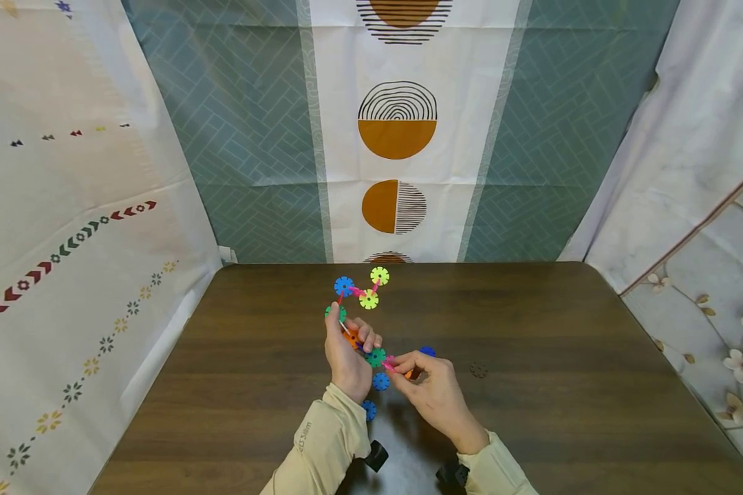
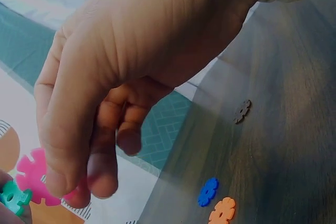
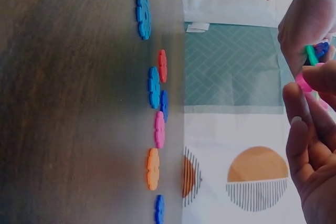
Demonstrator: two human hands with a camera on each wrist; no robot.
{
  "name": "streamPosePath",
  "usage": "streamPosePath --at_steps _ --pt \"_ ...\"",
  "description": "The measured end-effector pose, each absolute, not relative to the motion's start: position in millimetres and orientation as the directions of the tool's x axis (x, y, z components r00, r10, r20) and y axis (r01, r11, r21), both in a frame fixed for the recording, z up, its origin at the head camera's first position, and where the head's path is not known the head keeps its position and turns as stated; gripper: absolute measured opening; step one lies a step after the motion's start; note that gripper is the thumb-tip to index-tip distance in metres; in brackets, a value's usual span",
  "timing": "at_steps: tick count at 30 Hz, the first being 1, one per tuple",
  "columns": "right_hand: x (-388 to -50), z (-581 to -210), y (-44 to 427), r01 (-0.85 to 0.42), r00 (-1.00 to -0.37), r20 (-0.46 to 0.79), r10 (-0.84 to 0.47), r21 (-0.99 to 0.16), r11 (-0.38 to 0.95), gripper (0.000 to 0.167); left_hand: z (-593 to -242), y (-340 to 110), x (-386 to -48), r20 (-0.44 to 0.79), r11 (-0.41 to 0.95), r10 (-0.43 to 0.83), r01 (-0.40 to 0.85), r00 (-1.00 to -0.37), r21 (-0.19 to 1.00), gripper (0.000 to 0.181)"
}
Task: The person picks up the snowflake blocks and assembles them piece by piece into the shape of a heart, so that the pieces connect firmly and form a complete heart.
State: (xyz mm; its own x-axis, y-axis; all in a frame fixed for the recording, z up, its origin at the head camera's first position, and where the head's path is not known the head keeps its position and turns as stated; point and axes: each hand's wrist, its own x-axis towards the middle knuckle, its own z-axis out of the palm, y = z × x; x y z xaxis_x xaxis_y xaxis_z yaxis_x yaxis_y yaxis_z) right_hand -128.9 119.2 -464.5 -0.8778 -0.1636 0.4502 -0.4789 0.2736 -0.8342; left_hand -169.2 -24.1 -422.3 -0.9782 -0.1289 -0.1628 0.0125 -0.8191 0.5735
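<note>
My left hand grips a chain of joined notched discs, which rises past its thumb: orange, green, blue and two yellow-green ones, some linked by discs seen edge-on. Thumb and fingers of my right hand pinch a pink disc against the chain's lower green disc. In the left wrist view the right hand pinches the pink disc beside the green one; whether their slots are interlocked I cannot tell.
Loose discs lie on the brown table: blue ones between the forearms, another blue behind the right hand, a brown one to its right. Red, pink and orange discs show in the right wrist view.
</note>
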Motion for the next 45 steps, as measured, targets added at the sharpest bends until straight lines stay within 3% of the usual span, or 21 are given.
streamPosePath --at_steps 11,23,45 --pt "-131.7 -468.1 121.9 -0.654 -0.757 0.632 -0.168 -0.722 0.227 0.010 -423.7 -19.2 -168.2 -0.055 -0.837 -0.118 0.069 -0.992 0.543 0.048" --pt "-137.9 -469.2 125.3 -0.767 -0.638 0.750 -0.176 -0.599 0.229 0.027 -423.2 -13.5 -170.2 0.008 -0.833 -0.126 0.110 -0.992 0.542 0.047" --pt "-135.8 -467.3 119.4 -0.783 -0.617 0.779 -0.111 -0.593 0.188 0.020 -419.5 -9.7 -169.4 0.055 -0.887 -0.149 0.158 -0.987 0.433 0.048"
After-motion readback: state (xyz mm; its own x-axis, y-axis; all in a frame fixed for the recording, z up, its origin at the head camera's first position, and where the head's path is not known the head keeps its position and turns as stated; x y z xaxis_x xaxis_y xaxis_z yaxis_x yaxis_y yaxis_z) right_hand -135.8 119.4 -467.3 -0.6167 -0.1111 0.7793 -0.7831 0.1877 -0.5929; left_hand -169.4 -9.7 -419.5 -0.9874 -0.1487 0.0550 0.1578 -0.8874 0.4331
